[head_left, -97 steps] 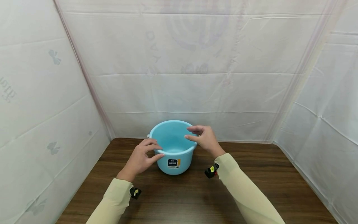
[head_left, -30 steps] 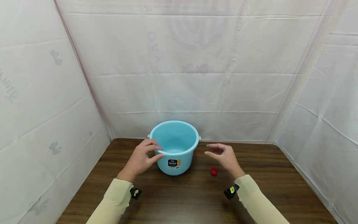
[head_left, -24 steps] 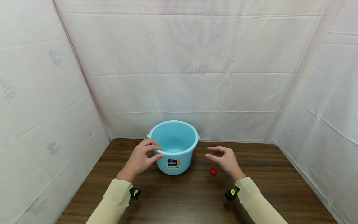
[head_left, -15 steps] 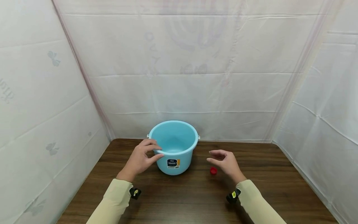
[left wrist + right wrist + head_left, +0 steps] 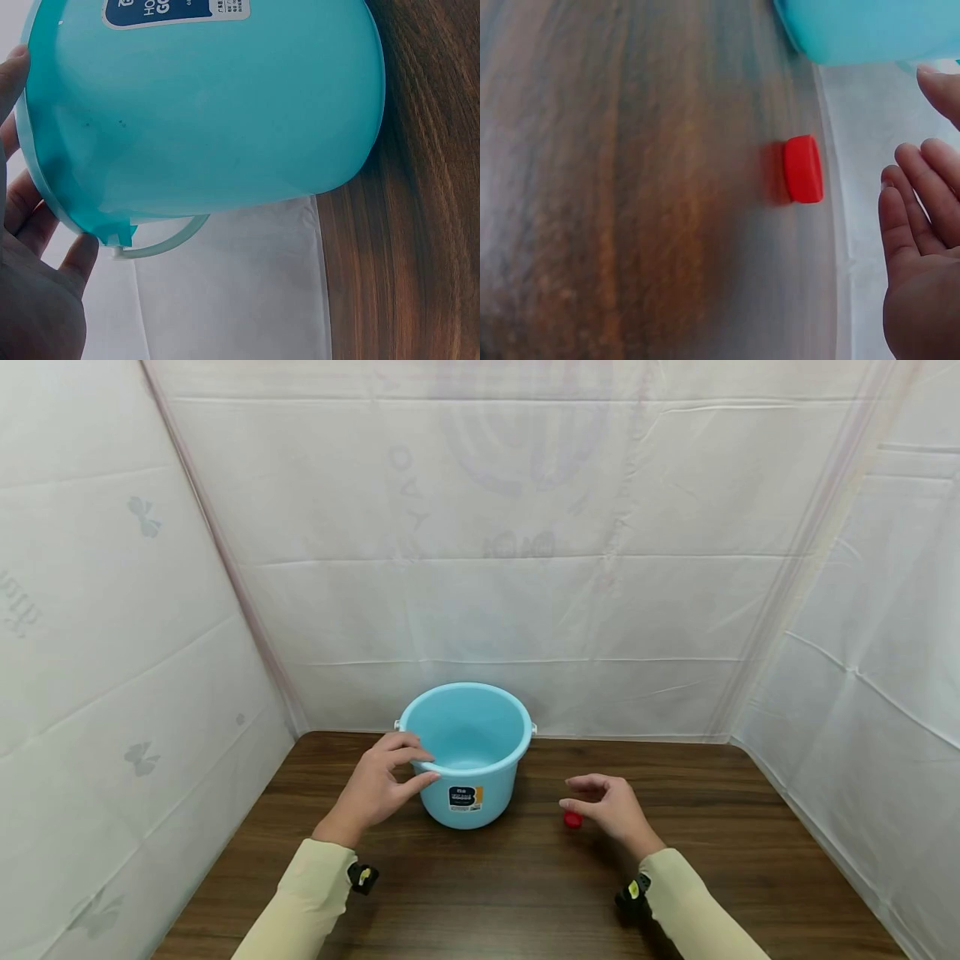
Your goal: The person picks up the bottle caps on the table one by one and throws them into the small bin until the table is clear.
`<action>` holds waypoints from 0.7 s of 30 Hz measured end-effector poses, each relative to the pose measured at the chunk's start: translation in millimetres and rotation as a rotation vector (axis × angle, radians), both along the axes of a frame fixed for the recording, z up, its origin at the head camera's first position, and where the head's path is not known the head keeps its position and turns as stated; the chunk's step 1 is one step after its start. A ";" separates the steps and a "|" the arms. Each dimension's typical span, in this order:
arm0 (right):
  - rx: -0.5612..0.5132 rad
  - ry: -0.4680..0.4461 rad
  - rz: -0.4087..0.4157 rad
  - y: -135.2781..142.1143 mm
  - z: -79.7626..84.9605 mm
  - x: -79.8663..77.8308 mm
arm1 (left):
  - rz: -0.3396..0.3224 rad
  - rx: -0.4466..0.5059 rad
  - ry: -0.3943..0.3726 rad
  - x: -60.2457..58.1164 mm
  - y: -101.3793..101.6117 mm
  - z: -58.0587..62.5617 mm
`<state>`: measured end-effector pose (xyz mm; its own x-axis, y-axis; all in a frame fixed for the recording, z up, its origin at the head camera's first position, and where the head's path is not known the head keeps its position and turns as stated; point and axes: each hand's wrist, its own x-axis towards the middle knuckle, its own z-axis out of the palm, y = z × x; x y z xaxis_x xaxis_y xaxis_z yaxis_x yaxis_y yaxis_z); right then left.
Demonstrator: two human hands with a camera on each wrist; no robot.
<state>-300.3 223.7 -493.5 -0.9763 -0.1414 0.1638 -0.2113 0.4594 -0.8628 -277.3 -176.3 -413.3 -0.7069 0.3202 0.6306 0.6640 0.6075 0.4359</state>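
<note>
A light blue bucket (image 5: pixel 498 792) with a label on its front stands upright at the table's back. My left hand (image 5: pixel 375 787) holds its front left rim, thumb outside and other fingers over the edge. In the left wrist view the bucket's side (image 5: pixel 225 127) fills much of the frame, its pale handle hanging down. A small round red cap (image 5: pixel 573 820) lies on the table right of the bucket. Just above it hovers my right hand (image 5: pixel 613 810), thumb and fingers apart, holding nothing. The right wrist view shows a gap between the cap (image 5: pixel 804 169) and the fingers.
The dark wood table (image 5: pixel 465 902) is enclosed by white sheeting (image 5: pixel 540 610) at the back and both sides. A small black camera (image 5: pixel 363 877) sits on the left wrist, another (image 5: pixel 633 893) on the right.
From over the bucket's right rim, my right hand has moved right, then down to just above the red cap, which earlier was mostly hidden. The left hand and bucket stay put.
</note>
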 end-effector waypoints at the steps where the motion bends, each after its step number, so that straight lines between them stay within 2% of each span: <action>1: 0.012 -0.002 0.001 0.7 -1.2 0.2 | 0.000 0.000 -0.002 -0.2 0.2 -0.3; 7: 0.093 -0.013 0.002 3.7 -7.8 2.5 | 0.001 -0.005 -0.003 -1.7 0.9 -2.4; 21: 0.167 -0.021 0.023 9.8 -15.6 -0.4 | -0.001 -0.002 0.001 -0.1 0.4 0.3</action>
<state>-300.7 233.5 -509.1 -0.9754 -0.1877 0.1158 -0.2065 0.5922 -0.7789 -277.5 -175.9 -413.0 -0.7059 0.3226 0.6306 0.6653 0.6076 0.4339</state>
